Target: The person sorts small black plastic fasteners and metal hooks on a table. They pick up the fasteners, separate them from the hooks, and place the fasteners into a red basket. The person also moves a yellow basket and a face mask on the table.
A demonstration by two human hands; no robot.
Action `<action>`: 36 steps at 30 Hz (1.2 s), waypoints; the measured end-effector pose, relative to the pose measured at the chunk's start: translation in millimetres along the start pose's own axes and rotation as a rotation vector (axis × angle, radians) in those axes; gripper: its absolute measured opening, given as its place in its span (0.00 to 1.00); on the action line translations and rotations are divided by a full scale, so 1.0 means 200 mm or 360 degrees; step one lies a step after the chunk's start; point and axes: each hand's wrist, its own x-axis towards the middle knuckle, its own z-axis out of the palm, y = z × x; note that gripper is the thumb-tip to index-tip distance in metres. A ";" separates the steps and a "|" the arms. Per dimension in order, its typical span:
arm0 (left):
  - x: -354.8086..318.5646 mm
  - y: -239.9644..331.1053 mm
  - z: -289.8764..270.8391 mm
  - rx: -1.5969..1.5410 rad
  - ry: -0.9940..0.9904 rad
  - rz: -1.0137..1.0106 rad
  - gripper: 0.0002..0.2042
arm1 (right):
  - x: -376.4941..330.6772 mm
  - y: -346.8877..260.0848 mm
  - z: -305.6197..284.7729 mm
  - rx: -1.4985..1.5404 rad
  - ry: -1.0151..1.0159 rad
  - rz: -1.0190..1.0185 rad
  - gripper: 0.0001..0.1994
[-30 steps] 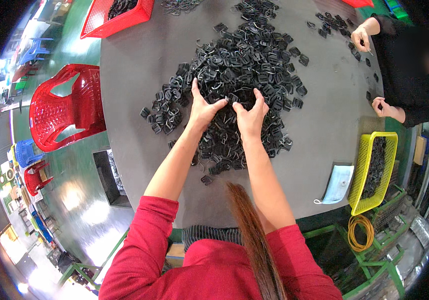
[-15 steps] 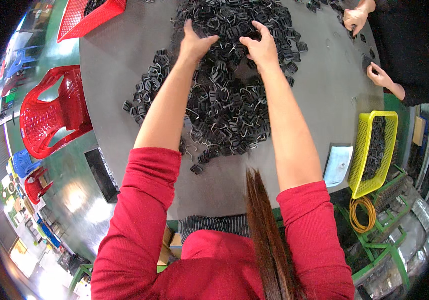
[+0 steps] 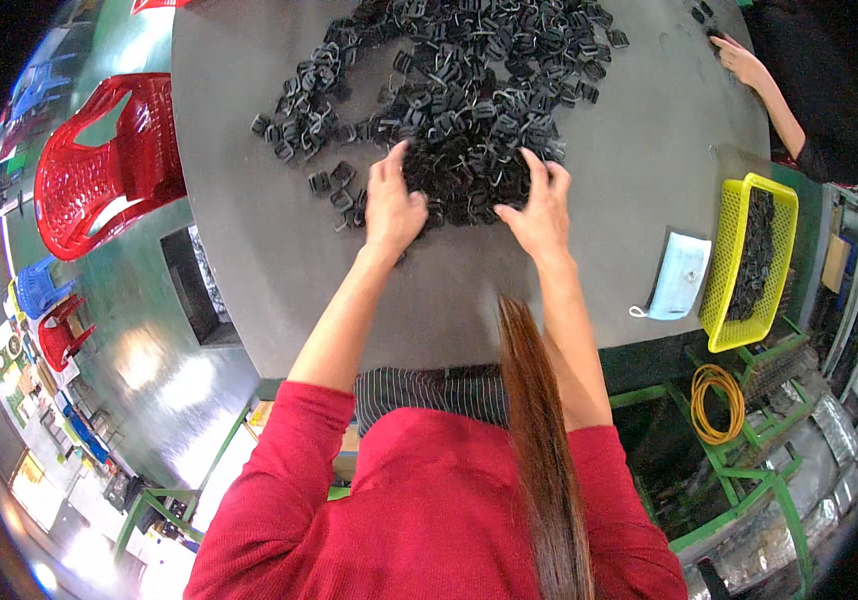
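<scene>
A large heap of small black buckle-like pieces (image 3: pixel 469 100), many with bent silvery wire, lies on the grey table (image 3: pixel 629 190). At the near end of the heap, my left hand (image 3: pixel 394 203) rests along its left side with fingers apart. My right hand (image 3: pixel 541 208) is opposite, also with thumb and fingers spread. A dense clump of the pieces sits between both hands, touched from either side. Neither hand is closed around a single piece. A few loose pieces (image 3: pixel 334 182) lie left of my left hand.
On the right stands a yellow plastic basket (image 3: pixel 711 290) holding more black pieces, beside a light blue face mask (image 3: pixel 680 277). A co-worker's hand (image 3: pixel 741 62) holds a dark piece at the far right. A red chair (image 3: pixel 99 175) is left of the table.
Both my hands have come back toward me from the far part of the heap, and pieces are gathered nearer. The view has shifted. One co-worker's hand has left the view.
</scene>
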 end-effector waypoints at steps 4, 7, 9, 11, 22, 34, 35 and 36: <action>-0.09 0.08 0.17 -0.0295 -0.0025 0.0116 0.35 | -0.05 -0.04 0.13 0.0122 -0.0037 -0.0187 0.41; -0.17 0.09 0.24 -0.0559 -0.0108 0.0077 0.34 | -0.13 0.02 0.15 0.0382 -0.0058 -0.0281 0.36; -0.23 0.08 0.24 -0.0745 -0.0202 0.0010 0.33 | -0.19 0.09 0.15 0.0509 -0.0064 -0.0356 0.33; -0.32 0.10 0.27 -0.1142 -0.0239 -0.0221 0.22 | -0.24 0.17 0.12 0.0551 -0.0014 -0.0269 0.24; -0.53 0.03 0.10 0.0038 0.0508 -0.0178 0.15 | -0.33 0.55 -0.37 0.1226 -0.0265 0.0404 0.14; -0.56 0.28 0.46 0.0467 0.0076 0.0543 0.17 | -0.34 0.76 -0.57 0.1058 -0.0248 0.0518 0.14; -0.53 0.28 0.43 0.0398 0.0107 0.0567 0.15 | -0.33 0.76 -0.59 0.1167 -0.0272 0.0538 0.13; -0.53 0.27 0.41 0.0233 0.0206 0.0549 0.10 | -0.32 0.77 -0.59 0.1277 -0.0300 0.0557 0.13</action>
